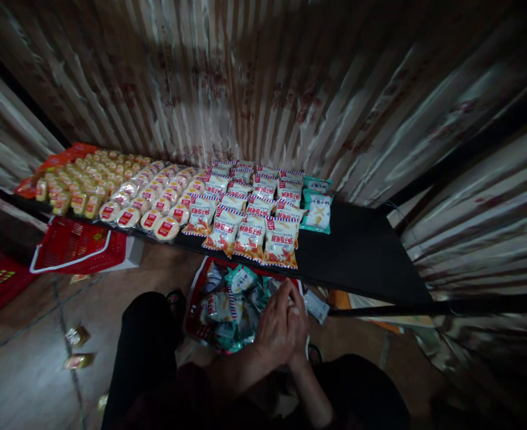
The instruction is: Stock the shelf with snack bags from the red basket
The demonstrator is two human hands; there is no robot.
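Observation:
My left hand (pixel 274 328) and my right hand (pixel 301 328) are pressed together, palm towards palm, fingers closed and pointing forward. Whatever lies between them, if anything, is hidden. Beneath them stands a red basket (pixel 194 286) with a white handle, filled with small snack bags, among them a green snack bag (pixel 240 279) and a white one with a striped edge (pixel 221 307). On the black shelf (pixel 353 251) just beyond, white-and-red snack bags (pixel 250 236) stand in rows. To their right are green snack bags (pixel 317 212) in a short column.
Round wrapped cakes (pixel 167 228) and small yellow wrapped pieces (pixel 79 202) fill the shelf's left part, by an orange bag (pixel 57 164). Another red basket (pixel 82 245) sits below. Wrapped pieces (pixel 77 335) lie on the floor tiles. A pleated curtain (pixel 254 89) hangs behind.

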